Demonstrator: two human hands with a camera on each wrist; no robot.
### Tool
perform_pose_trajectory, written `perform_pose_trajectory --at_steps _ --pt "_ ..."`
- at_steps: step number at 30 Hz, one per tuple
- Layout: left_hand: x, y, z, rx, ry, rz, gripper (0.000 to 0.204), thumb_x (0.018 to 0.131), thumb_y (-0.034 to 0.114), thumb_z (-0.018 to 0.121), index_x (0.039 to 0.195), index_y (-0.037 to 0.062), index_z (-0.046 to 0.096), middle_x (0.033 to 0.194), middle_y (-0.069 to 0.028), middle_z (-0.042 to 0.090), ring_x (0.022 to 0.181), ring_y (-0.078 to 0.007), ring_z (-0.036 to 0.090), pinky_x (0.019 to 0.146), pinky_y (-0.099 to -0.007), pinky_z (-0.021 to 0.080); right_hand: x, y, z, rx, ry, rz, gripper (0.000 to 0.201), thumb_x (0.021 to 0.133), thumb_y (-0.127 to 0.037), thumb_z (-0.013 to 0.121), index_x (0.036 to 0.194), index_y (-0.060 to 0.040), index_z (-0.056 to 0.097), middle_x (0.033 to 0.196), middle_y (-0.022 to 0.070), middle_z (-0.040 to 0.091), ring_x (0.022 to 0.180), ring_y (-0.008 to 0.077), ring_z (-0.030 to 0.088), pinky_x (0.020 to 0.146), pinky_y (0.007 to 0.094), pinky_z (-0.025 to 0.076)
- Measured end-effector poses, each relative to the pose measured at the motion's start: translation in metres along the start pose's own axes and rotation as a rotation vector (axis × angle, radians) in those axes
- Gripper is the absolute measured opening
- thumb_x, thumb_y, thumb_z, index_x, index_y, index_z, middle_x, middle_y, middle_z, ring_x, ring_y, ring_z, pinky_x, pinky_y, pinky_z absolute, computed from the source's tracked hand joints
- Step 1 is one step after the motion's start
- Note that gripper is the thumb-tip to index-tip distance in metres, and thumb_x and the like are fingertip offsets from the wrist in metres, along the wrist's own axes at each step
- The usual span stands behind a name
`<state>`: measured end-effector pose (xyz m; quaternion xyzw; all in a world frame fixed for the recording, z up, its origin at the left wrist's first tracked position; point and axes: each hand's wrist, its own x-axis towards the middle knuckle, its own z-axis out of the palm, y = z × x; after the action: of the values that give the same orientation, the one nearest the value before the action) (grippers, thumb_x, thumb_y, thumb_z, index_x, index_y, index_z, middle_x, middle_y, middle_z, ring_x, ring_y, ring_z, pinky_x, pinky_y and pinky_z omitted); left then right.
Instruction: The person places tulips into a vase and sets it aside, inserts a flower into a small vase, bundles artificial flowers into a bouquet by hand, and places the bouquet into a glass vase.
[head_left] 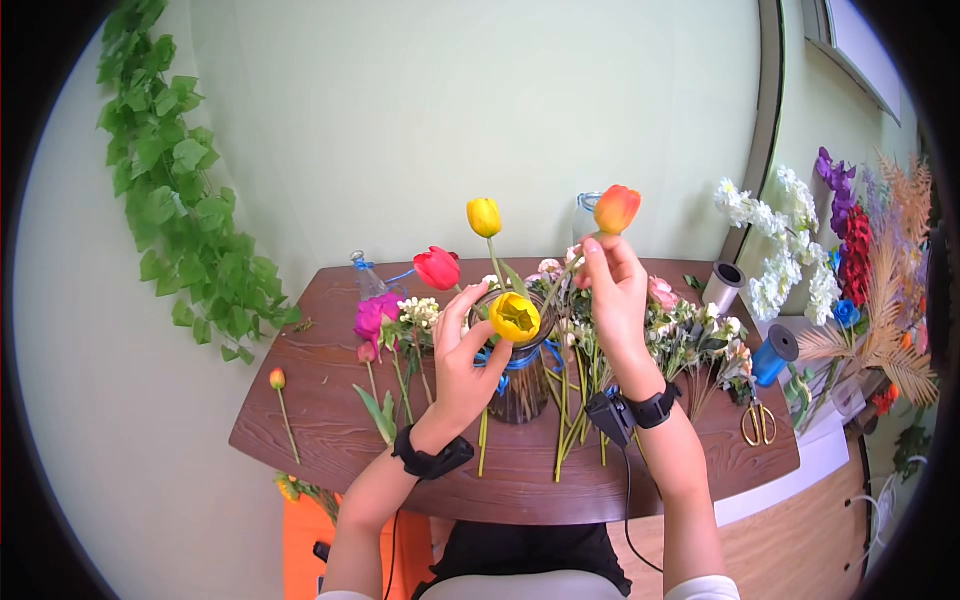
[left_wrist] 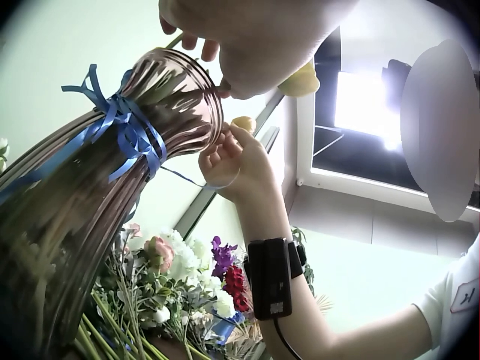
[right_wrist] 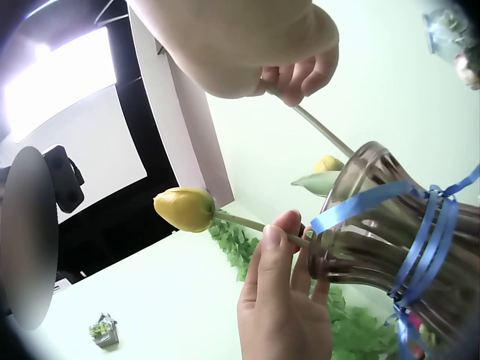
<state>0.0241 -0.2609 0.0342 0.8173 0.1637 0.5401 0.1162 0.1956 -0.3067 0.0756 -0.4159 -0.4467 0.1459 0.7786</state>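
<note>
A glass vase (head_left: 519, 398) with blue ribbon (left_wrist: 124, 124) round its neck stands on the table, stems inside. My left hand (head_left: 468, 368) is at its mouth, thumb and a finger pinching the stem of the open yellow tulip (head_left: 515, 317) close to the rim; the right wrist view shows this tulip (right_wrist: 184, 209) leaning outward. With fingertips just below the bloom, my right hand (head_left: 620, 305) pinches the orange tulip (head_left: 617, 209), whose stem (right_wrist: 322, 129) slants down to the vase mouth. Another yellow tulip (head_left: 484, 217) and a red tulip (head_left: 437, 268) rise behind my left hand.
Loose flowers lie on both sides of the vase on the brown table (head_left: 350, 440), a small tulip (head_left: 277, 379) at far left. Gold-handled scissors (head_left: 758, 424), a blue spool (head_left: 775, 356) and a silver spool (head_left: 723, 287) are right. A clear bottle (head_left: 368, 280) stands behind left.
</note>
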Motion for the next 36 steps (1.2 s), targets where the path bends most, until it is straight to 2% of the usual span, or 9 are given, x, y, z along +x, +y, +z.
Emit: perform_pose_trajectory --at_steps 3,12,14,20,30,32,33,35,36 --pt "-0.001 -0.002 0.002 -0.043 0.013 -0.022 0.019 0.074 0.004 0.061 0.093 0.0006 0.060 0.121 -0.0165 0.041 0.111 -0.0279 0.042 0.090 -0.0358 0.036 -0.002 0.003 0.003 -0.022 -0.057 -0.034 0.012 0.085 -0.013 0.051 0.083 -0.0009 0.051 0.075 0.0007 0.056 0.059 0.0029 0.047 0.054 0.0188 0.040" --pt "0.000 -0.001 0.000 -0.060 0.030 0.006 0.024 0.073 0.002 0.061 0.096 -0.0010 0.057 0.117 -0.0159 0.044 0.106 -0.0261 0.045 0.086 -0.0331 0.038 -0.009 0.023 0.001 0.001 -0.094 0.039 0.005 0.083 -0.006 0.053 0.080 -0.0017 0.051 0.065 -0.0057 0.045 0.056 -0.0007 0.039 0.050 0.0161 0.031" --pt "-0.001 0.001 0.001 -0.133 0.060 -0.078 0.026 0.066 0.004 0.064 0.092 0.0010 0.059 0.114 -0.0131 0.049 0.109 -0.0295 0.044 0.090 -0.0384 0.034 -0.010 0.022 0.002 0.025 -0.090 0.045 0.005 0.082 -0.006 0.054 0.082 -0.0008 0.051 0.069 -0.0043 0.049 0.057 -0.0007 0.041 0.050 0.0158 0.032" --pt "-0.004 0.000 0.000 -0.133 0.050 -0.080 0.030 0.062 0.003 0.065 0.091 0.0005 0.058 0.111 -0.0126 0.050 0.102 -0.0281 0.047 0.086 -0.0367 0.037 -0.013 0.023 0.000 -0.062 -0.076 0.097 0.011 0.081 -0.007 0.056 0.088 0.0008 0.053 0.078 0.0002 0.055 0.057 -0.0001 0.043 0.051 0.0155 0.034" --pt "-0.007 -0.002 -0.018 -0.036 0.086 -0.003 0.038 0.064 0.005 0.067 0.100 0.0025 0.053 0.113 -0.0136 0.047 0.100 -0.0275 0.047 0.085 -0.0360 0.037 -0.018 0.029 -0.007 -0.055 -0.082 0.145 0.022 0.080 -0.008 0.057 0.100 0.0001 0.050 0.087 0.0024 0.053 0.059 0.0013 0.045 0.051 0.0158 0.036" --pt "-0.010 -0.004 -0.032 0.004 0.080 0.044 0.037 0.066 0.005 0.064 0.100 0.0028 0.052 0.110 -0.0138 0.048 0.099 -0.0279 0.047 0.085 -0.0361 0.037 -0.021 0.030 -0.010 -0.050 -0.050 0.082 0.026 0.081 -0.008 0.057 0.104 -0.0008 0.048 0.092 0.0035 0.052 0.061 0.0019 0.047 0.052 0.0161 0.037" --pt "-0.012 -0.008 -0.040 0.023 0.095 0.032 0.037 0.066 0.005 0.064 0.100 0.0028 0.052 0.110 -0.0138 0.048 0.099 -0.0279 0.047 0.085 -0.0361 0.037 -0.023 0.029 -0.015 -0.040 -0.047 0.133 0.029 0.081 -0.008 0.056 0.108 -0.0020 0.047 0.096 0.0047 0.051 0.063 0.0027 0.048 0.053 0.0165 0.039" --pt "-0.020 -0.022 -0.061 0.054 0.094 0.024 0.033 0.068 0.006 0.061 0.100 0.0031 0.052 0.105 -0.0142 0.051 0.098 -0.0287 0.048 0.085 -0.0368 0.037 -0.025 0.032 -0.022 -0.105 -0.015 0.108 0.029 0.082 -0.011 0.054 0.110 -0.0049 0.047 0.099 0.0059 0.051 0.065 0.0061 0.049 0.053 0.0180 0.040" --pt "-0.025 -0.028 -0.072 0.090 0.106 -0.057 0.031 0.070 0.006 0.058 0.100 0.0024 0.052 0.099 -0.0146 0.052 0.094 -0.0283 0.049 0.084 -0.0359 0.038 -0.029 0.029 -0.027 -0.161 0.021 0.134 0.027 0.083 -0.012 0.052 0.109 -0.0053 0.048 0.098 0.0057 0.052 0.064 0.0071 0.050 0.053 0.0176 0.039"
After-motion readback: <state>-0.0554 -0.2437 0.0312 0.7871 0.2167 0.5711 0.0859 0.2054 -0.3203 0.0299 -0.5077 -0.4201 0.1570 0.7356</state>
